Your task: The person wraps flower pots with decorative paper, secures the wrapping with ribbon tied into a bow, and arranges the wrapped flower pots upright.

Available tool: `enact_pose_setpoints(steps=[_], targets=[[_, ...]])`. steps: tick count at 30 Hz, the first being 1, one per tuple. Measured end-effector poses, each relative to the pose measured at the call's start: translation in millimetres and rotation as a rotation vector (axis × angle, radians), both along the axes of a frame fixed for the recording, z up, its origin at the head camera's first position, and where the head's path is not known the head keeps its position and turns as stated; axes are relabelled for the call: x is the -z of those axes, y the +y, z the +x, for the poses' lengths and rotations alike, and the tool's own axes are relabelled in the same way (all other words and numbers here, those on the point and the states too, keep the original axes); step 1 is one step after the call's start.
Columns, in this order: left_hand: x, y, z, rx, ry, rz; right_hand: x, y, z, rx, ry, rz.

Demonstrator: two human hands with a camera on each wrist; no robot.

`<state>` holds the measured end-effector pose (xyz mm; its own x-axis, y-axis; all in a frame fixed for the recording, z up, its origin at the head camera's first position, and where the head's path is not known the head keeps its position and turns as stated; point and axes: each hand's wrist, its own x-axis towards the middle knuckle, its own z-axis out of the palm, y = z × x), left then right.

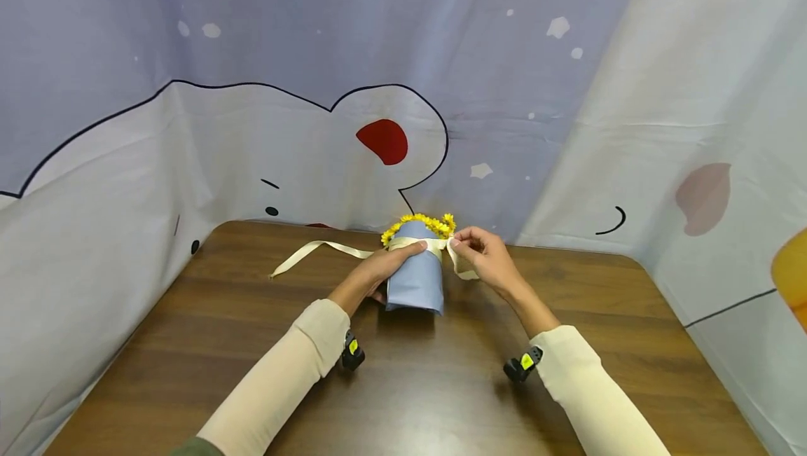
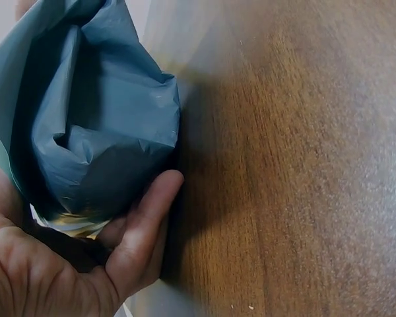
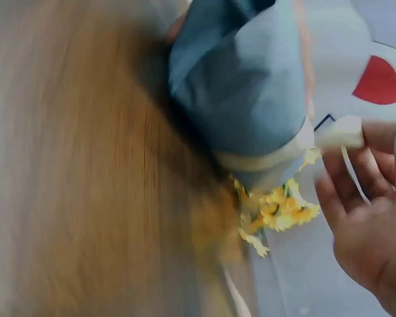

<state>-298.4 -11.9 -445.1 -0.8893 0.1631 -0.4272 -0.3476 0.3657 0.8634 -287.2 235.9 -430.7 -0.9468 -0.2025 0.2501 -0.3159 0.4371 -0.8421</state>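
Observation:
A bouquet of yellow flowers (image 1: 435,223) is wrapped in blue-grey paper (image 1: 416,281) and lies at the back of the table, flowers facing away. My left hand (image 1: 386,267) grips the wrapped bouquet from the left, thumb on top over a cream ribbon (image 1: 318,246) that runs round the wrapping. One ribbon end trails off to the left on the table. In the left wrist view the folded paper bottom (image 2: 112,145) rests against the fingers. My right hand (image 1: 485,256) pinches the ribbon at the bouquet's right side, with a ribbon length hanging below it.
The brown wooden table (image 1: 403,386) extends toward me and to both sides. Behind it hangs a printed curtain (image 1: 302,155), close to the flowers. An orange-yellow object (image 1: 793,277) shows at the far right edge.

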Motion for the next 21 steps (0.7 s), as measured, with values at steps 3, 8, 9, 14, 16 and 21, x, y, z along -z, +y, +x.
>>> enact_pose_setpoints(steps=[3,8,9,14,16,21], targets=[[-1.6,-0.5,0.4,0.002,-0.004,0.002,3.4,-0.1,1.4,-0.138,-0.065,-0.11],[-2.1,-1.8,0.9,-0.001,-0.013,-0.005,24.0,-2.0,-1.7,-0.198,-0.107,-0.125],[-1.9,-2.0,1.0,0.001,-0.014,-0.004,27.0,-2.5,-2.5,-0.187,-0.115,-0.134],[-0.8,-2.4,1.0,-0.005,-0.011,0.0,33.1,-2.8,-9.4,-0.15,-0.164,-0.151],[-0.4,-2.4,0.8,-0.01,-0.01,-0.004,32.4,-2.9,-12.4,-0.148,-0.166,-0.129],[0.3,-2.5,-0.4,-0.021,-0.003,-0.022,31.0,-6.4,-16.9,-0.132,-0.069,-0.031]])
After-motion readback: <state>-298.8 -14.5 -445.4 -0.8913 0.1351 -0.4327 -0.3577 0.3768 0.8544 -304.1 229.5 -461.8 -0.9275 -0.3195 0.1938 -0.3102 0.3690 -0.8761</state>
